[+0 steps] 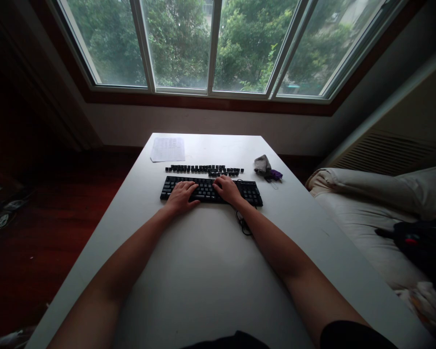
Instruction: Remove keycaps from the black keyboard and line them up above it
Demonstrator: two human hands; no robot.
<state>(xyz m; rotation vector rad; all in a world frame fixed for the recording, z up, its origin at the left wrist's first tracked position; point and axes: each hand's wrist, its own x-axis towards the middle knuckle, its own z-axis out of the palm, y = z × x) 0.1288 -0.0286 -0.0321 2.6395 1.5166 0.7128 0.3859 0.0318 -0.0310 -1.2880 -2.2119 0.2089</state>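
Observation:
A black keyboard (203, 190) lies on the white table in front of me. Across its left part rests my left hand (180, 196), palm down, fingers stretched over the keys and thumb out to the side at the front edge. My right hand (226, 189) is over the keyboard's middle, its fingers curled together at the keys. Whatever those fingertips may hold is hidden. Just behind the keyboard, several loose black keycaps (196, 168) stand in a long row, with a shorter row (225, 173) at its right end.
A printed paper sheet (168, 149) lies at the table's (203, 271) back left. Grey and purple cloths (263, 165) sit at the back right. A coiled black cable (244, 227) lies beneath my right forearm. Beyond the right table edge is a cushioned seat (363, 232) bearing a dark item.

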